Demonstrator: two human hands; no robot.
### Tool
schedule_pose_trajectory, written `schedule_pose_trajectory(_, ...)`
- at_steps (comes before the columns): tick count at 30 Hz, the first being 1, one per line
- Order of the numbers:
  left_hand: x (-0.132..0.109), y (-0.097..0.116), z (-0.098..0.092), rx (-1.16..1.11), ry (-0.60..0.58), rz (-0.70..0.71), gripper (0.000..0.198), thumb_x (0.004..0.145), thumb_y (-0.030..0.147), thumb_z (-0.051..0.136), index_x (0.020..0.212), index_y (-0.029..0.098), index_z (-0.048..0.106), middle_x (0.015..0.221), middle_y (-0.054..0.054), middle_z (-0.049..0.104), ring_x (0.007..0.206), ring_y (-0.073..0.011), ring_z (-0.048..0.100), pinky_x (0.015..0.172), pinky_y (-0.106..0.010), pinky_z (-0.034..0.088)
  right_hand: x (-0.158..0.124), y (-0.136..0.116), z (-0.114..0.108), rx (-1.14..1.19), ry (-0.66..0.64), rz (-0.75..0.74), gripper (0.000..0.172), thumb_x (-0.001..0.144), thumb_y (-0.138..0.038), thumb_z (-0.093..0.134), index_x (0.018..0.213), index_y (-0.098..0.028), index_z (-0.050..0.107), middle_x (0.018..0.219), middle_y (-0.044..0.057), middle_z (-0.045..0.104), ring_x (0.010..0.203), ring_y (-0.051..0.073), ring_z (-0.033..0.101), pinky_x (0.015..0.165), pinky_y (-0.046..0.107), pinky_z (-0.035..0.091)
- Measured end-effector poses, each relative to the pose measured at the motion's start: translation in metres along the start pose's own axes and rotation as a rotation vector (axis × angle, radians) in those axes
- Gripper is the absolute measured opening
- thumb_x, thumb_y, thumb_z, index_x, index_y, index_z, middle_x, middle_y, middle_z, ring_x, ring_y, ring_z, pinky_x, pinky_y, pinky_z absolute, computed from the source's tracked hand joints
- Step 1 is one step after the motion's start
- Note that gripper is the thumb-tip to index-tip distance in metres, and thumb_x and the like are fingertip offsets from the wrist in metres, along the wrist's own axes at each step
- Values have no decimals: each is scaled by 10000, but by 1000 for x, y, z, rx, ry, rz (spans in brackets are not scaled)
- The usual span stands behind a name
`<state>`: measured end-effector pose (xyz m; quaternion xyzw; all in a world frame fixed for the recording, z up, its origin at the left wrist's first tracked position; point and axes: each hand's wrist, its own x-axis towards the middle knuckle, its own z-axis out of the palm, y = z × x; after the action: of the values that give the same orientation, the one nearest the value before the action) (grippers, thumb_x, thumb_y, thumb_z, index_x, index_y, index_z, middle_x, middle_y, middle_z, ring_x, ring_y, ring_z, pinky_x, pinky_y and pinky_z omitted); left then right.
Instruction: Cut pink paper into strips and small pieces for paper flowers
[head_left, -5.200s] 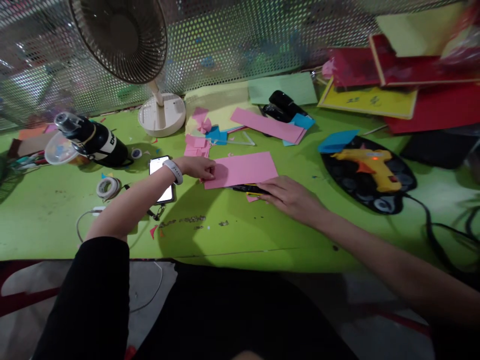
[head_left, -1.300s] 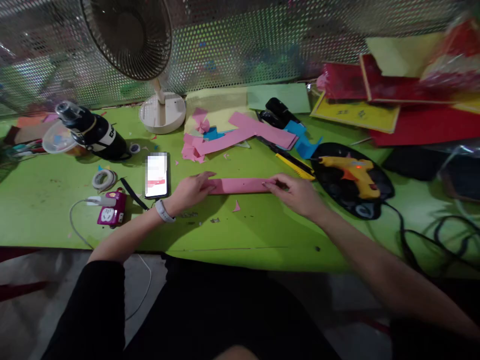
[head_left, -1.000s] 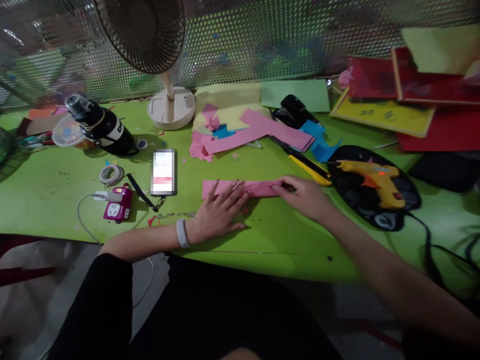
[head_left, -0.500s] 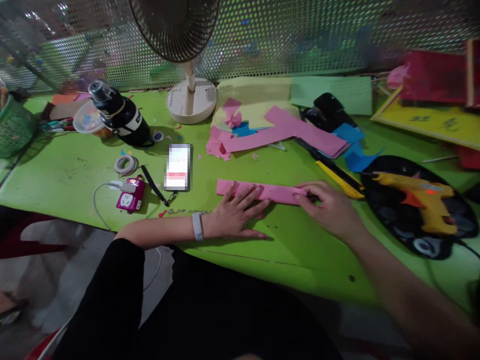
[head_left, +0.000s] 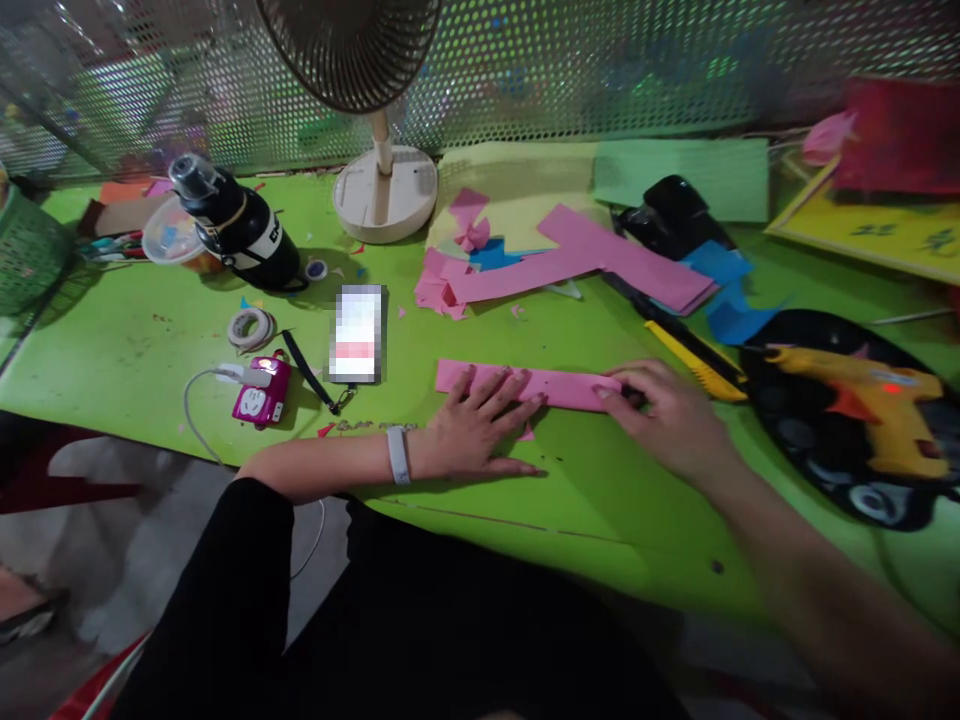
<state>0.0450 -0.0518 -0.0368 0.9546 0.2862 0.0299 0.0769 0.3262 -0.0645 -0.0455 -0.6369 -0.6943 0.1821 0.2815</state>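
Note:
A folded strip of pink paper (head_left: 561, 388) lies lengthwise on the green table (head_left: 600, 510) in front of me. My left hand (head_left: 476, 425) rests flat with fingers spread, its fingertips on the left half of the strip. At the strip's right end, my right hand (head_left: 664, 410) pinches the paper between thumb and fingers. Beyond the strip lie cut pieces of pink paper (head_left: 540, 272) with a small folded pink shape (head_left: 470, 222) among them. A yellow utility knife (head_left: 694, 360) sits just past my right hand.
On the right, a yellow glue gun (head_left: 874, 400) lies on a black tray (head_left: 817, 470). Leftward are a phone (head_left: 358, 333), a tape roll (head_left: 251, 328), a pink power adapter (head_left: 261, 392) with a cable, and a black bottle (head_left: 244, 230). A fan (head_left: 384, 195) stands at the back.
The view has shifted slightly, so things on the right appear farther right. Both hands keep their places on the pink strip, with little visible movement.

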Motion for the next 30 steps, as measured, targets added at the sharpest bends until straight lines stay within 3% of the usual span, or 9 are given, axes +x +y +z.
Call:
schedule_pose_trajectory(4,0,3,0,1,0,-10,1043,933,842,278,1651,202,-127,1742,-106,40,1588,-246,-198,1291,-531,-140,0,2,1,1,15,-5,328,901,-524,541,818,-228,652,937,109,681,821,258,646,702,395,529)
schedule_pose_trajectory(12,1,1,-1,-11,-41,-21,1026,931,849,258,1655,230,-126,1745,-95,45,1622,-314,-11,1304,-591,-13,0,-2,-2,2,-16,12,308,936,-521,534,832,-245,625,949,129,682,830,270,633,720,410,505)
schedule_pose_trajectory(19,3,-1,2,4,-44,-18,1019,931,850,240,1661,225,-101,1747,-100,18,1618,-301,-61,1303,-589,-24,1,0,0,15,-13,-8,308,936,-510,539,819,-240,629,938,124,674,845,275,637,755,434,523)
schedule_pose_trajectory(30,3,-10,5,-3,76,32,1001,947,826,272,1659,254,-137,1745,-107,20,1622,-330,11,1297,-581,-54,0,-10,2,-53,81,36,311,967,-498,520,791,-255,604,967,100,658,909,267,644,829,459,556)
